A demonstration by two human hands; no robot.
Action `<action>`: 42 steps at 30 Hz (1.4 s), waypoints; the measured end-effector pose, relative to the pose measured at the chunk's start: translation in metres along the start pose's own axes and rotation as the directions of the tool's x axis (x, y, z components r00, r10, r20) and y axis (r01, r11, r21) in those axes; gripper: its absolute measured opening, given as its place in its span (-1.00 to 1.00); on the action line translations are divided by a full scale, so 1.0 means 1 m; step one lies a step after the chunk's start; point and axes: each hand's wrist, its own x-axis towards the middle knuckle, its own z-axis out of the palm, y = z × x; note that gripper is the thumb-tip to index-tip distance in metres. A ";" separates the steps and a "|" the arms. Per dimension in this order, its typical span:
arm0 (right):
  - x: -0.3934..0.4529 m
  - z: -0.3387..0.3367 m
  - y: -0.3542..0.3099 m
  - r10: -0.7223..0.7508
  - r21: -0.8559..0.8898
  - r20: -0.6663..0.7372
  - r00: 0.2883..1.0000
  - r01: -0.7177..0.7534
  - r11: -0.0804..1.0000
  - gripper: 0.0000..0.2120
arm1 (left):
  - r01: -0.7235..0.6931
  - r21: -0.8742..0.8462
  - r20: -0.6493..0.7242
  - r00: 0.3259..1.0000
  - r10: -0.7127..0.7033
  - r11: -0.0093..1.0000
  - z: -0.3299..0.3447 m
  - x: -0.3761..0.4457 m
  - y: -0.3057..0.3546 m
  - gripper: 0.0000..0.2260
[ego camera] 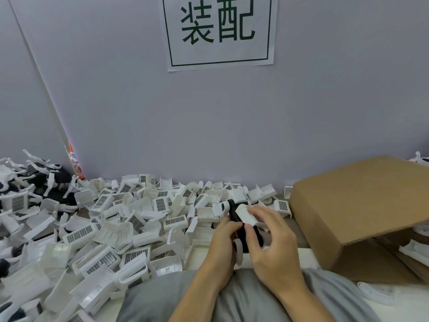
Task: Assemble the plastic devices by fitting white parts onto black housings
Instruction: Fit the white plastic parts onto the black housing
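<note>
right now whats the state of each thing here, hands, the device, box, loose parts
left hand: grips black housing
right hand: pinches white part
black housing: held, above the table
white part: on housing, seating unclear
cardboard box: on its side, mouth open
loose white parts: heaped on table

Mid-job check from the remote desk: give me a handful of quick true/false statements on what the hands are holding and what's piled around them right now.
1. Both hands hold one black housing. True.
2. The right hand rests idle on the cardboard box. False: it presses a white part onto the housing.
3. The pile of white parts lies left of the left hand. True.
4. The wall sign is handwritten in red. False: dark printed characters.
</note>
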 end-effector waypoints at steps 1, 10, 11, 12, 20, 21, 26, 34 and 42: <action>0.000 0.000 0.001 0.002 -0.002 -0.031 1.000 -0.002 1.000 -0.74 | 0.000 -0.018 0.012 1.000 0.000 1.000 0.001 -0.001 0.001 -0.71; -0.004 0.003 0.007 -0.031 -0.087 0.088 0.996 0.039 0.996 -0.60 | 0.025 -0.123 0.085 0.996 -0.014 0.992 0.004 -0.002 0.002 -0.55; -0.004 0.004 0.009 -0.018 -0.083 0.132 0.991 0.030 0.996 -0.58 | 0.032 -0.117 0.074 0.997 -0.023 0.993 0.004 -0.003 0.002 -0.55; -0.005 0.004 0.010 -0.012 -0.084 0.151 0.988 0.025 0.996 -0.56 | 0.031 -0.104 0.054 0.998 -0.025 0.994 0.003 -0.002 0.002 -0.55; -0.003 0.003 0.009 -0.048 -0.097 0.152 0.987 0.063 0.993 -0.56 | -0.064 -0.048 -0.061 0.996 0.061 0.997 -0.001 0.006 -0.006 -0.69; -0.003 0.003 0.008 -0.050 -0.099 0.150 0.987 0.065 0.993 -0.57 | -0.070 -0.045 -0.068 0.995 0.067 0.997 0.000 0.006 -0.006 -0.70; -0.003 0.003 0.007 -0.035 -0.065 0.120 0.992 0.043 0.997 -0.68 | -0.062 -0.027 -0.098 0.993 0.059 0.998 -0.001 0.007 -0.007 -0.70; 0.003 0.002 0.016 0.399 0.222 0.128 0.908 -0.418 0.881 -0.80 | -0.128 0.091 -0.086 0.987 0.135 0.988 0.005 0.006 -0.007 -0.73; 0.009 -0.008 0.015 0.554 0.518 0.394 0.733 -0.675 0.525 -0.58 | -0.196 0.132 0.081 0.979 0.186 0.972 0.007 -0.002 -0.003 -0.76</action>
